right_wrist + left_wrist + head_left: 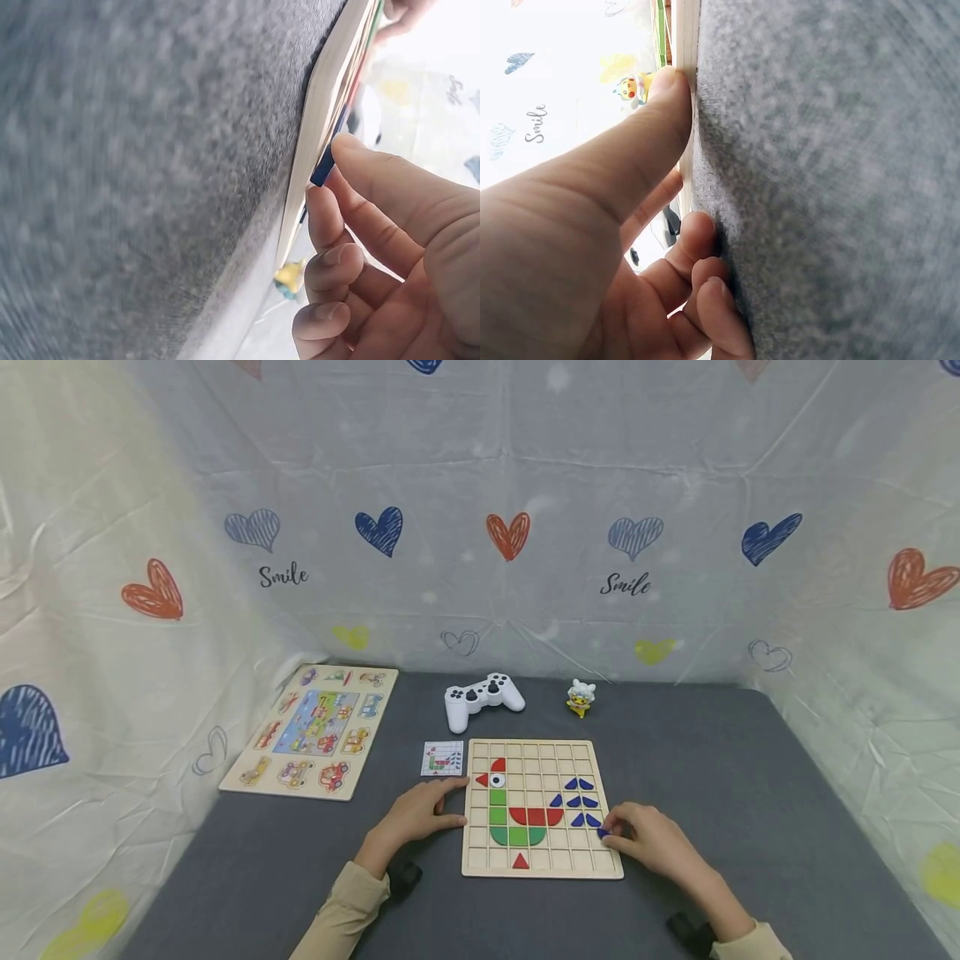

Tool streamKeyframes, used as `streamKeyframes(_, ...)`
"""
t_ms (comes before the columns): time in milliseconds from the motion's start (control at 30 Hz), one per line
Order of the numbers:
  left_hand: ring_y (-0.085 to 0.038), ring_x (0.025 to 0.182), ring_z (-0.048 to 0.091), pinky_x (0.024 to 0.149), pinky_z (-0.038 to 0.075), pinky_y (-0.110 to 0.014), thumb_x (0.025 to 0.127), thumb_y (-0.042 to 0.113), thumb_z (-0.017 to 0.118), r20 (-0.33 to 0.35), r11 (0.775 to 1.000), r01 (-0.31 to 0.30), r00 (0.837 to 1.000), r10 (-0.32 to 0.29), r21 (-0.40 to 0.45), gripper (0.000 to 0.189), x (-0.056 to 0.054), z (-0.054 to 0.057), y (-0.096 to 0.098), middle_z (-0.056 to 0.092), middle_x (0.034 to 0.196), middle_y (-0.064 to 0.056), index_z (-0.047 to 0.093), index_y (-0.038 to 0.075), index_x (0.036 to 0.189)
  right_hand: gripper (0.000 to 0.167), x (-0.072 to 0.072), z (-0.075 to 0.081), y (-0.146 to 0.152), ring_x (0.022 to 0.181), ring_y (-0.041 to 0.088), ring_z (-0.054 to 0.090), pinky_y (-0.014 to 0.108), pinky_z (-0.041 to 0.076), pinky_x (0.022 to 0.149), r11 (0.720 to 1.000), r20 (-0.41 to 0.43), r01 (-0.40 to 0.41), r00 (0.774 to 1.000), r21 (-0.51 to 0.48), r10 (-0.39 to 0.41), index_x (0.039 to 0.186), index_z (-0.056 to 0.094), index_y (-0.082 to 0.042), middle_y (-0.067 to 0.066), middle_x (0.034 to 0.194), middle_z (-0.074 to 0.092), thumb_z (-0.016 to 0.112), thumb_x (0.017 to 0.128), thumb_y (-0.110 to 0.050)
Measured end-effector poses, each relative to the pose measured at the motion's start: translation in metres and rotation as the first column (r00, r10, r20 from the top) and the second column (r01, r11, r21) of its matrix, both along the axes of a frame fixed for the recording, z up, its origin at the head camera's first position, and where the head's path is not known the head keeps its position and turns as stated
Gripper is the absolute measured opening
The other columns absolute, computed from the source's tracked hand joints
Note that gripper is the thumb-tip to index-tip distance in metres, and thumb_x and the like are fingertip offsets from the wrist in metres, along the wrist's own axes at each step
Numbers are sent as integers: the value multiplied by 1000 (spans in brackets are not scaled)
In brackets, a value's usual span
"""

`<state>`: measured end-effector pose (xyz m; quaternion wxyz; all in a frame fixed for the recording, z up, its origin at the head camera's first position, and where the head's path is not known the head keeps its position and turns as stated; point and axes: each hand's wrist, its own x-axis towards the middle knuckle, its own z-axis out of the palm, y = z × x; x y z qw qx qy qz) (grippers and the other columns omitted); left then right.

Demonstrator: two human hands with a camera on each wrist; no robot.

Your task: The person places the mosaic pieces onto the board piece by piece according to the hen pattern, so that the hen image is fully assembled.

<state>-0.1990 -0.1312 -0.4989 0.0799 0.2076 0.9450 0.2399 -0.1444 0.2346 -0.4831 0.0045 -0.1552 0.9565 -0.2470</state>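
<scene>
A wooden grid board [480, 864] lies on the dark table, with flat coloured pieces forming a bird-like picture. My right hand [651, 839] is at the board's right edge. Between thumb and index finger it pinches a blue puzzle piece [324, 166], close to several blue leaf-shaped pieces [582, 802] on the grid. At the opposite edge, my left hand [412, 814] touches the board's side with its thumb and index finger. In the left wrist view the thumb [671, 90] presses the rim, while the other fingers bend loosely near the cloth. A red triangle [521, 862] sits in the bottom row.
A small pattern card [442, 758] lies beside the board's upper left corner. Behind it are a white game controller [483, 700] and a small figurine [581, 697]. A wooden vehicle puzzle [315, 731] lies at the far left. A heart-printed curtain [555, 610] surrounds the table.
</scene>
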Motion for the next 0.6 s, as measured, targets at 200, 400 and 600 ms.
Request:
streamKeyframes(200, -10, 61, 38, 56, 30, -26, 79, 46, 69, -5, 1000, 4, 1000, -4, -7, 62, -1, 0, 0, 43, 68, 4, 49, 24, 134, 11, -1, -1, -4, 52, -2, 38, 20, 34, 50, 998, 14, -49, 999, -47, 50, 79, 65, -16, -12, 68, 52, 75, 77, -20)
streamKeyframes(400, -10, 60, 38, 55, 30, -25, 79, 46, 69, -1, 1000, 9, 1000, -9, -11, 63, -1, 0, 0, 44, 68, 4, 50, 23, 134, 6, -2, -1, -8, 52, -4, 39, 19, 36, 50, 990, 3, -112, 994, -90, 113, 80, 67, -12, -11, 68, 55, 72, 79, -11)
streamKeyframes(600, -10, 60, 38, 55, 30, -25, 79, 45, 69, -6, 1000, 12, 1000, -12, 0, 63, -1, 1, 0, 44, 68, 3, 50, 22, 134, 6, 0, 1, -10, 51, -3, 39, 19, 36, 50, 992, 25, -98, 995, -76, 100, 80, 68, -12, -11, 66, 55, 73, 78, -9)
